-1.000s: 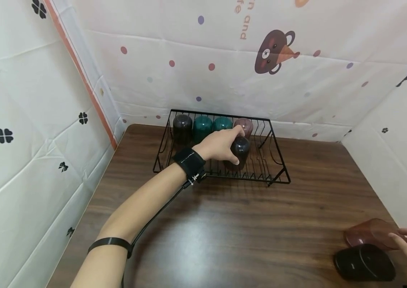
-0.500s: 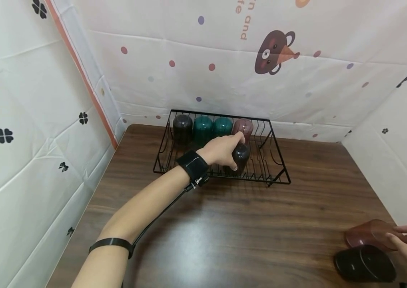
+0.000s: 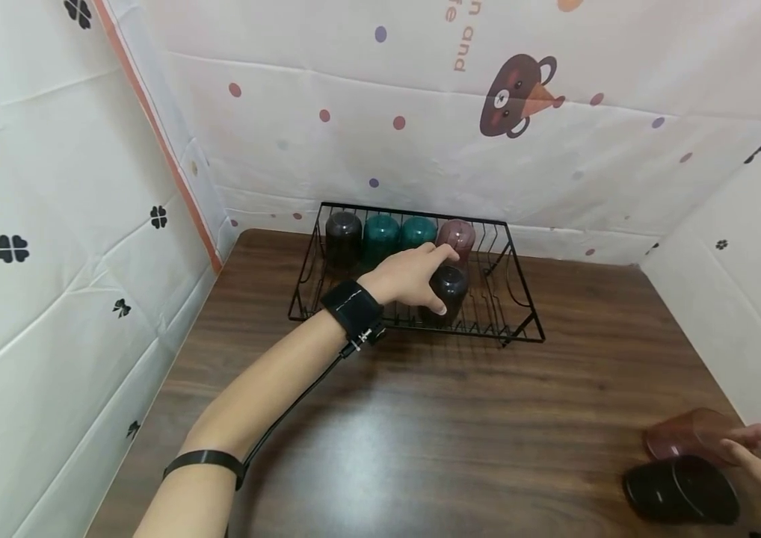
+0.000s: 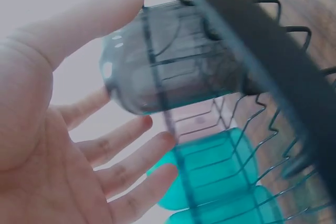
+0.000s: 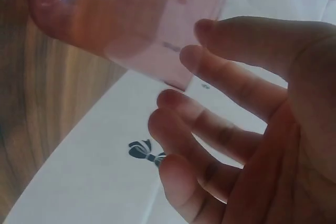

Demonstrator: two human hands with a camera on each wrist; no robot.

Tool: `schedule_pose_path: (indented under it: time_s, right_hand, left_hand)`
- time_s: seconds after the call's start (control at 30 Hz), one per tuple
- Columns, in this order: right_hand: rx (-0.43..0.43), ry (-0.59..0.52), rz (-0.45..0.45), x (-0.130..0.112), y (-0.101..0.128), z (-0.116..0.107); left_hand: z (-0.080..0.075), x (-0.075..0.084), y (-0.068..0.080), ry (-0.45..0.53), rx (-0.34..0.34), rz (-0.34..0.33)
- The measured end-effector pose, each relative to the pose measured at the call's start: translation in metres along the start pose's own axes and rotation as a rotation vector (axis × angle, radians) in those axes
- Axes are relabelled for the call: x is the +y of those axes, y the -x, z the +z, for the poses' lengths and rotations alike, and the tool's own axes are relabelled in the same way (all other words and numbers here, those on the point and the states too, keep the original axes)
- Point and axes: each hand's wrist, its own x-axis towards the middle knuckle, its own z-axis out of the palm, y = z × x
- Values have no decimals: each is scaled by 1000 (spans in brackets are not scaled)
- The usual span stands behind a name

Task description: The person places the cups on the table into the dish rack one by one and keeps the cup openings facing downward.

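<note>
My left hand (image 3: 439,281) reaches into a black wire rack (image 3: 488,336) and frames a dark smoky cup (image 3: 453,293) standing upside down in its front row. In the left wrist view the thumb lies against that dark cup (image 4: 173,61) while the other fingers (image 4: 131,150) stretch out straight beneath it, palm apart from it. My right hand (image 3: 742,442) hovers at the table's right front corner. Its loosely bent fingers (image 5: 220,72) are at the rim of a pink cup (image 3: 686,439) lying on its side, without gripping it.
The rack's back row holds a dark cup (image 3: 343,230), two teal cups (image 3: 380,233), and a pink cup (image 3: 456,235), all upside down. A black cup (image 3: 679,493) lies on the wooden table (image 3: 421,433) beside my right hand. Patterned cloth walls close in three sides.
My left hand has lowered the dark cup a little deeper into the rack's front row and stays at it. The right hand has barely shifted beside the pink cup.
</note>
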Motion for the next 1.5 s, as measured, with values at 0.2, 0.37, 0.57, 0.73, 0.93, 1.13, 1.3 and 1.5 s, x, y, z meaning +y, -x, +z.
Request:
schedule_pose_path:
  time_s: [0.2, 0.37, 0.57, 0.73, 0.93, 1.13, 1.3, 1.5]
  right_hand:
    - [-119, 118, 108, -2, 1, 3]
    - [-170, 144, 121, -7, -7, 3]
    - [-334, 199, 119, -15, -18, 1]
    - [-428, 259, 108, -25, -24, 0]
    - [-405, 275, 143, -40, -20, -1]
    - [-321, 309, 81, -51, -16, -3]
    - [-433, 316, -16, -55, -26, -5]
    - [-597, 303, 55, -58, -31, -3]
  left_hand:
    - [-11, 2, 11, -1, 16, 12]
    - [-16, 2, 18, 9, 33, 20]
    - [-16, 3, 24, 23, 60, 38]
    - [-14, 5, 25, 23, 72, 53]
    - [-15, 8, 24, 29, 74, 48]
    - [-17, 10, 27, 24, 82, 49]
    - [-16, 8, 29, 22, 83, 46]
    - [-15, 10, 31, 28, 84, 58]
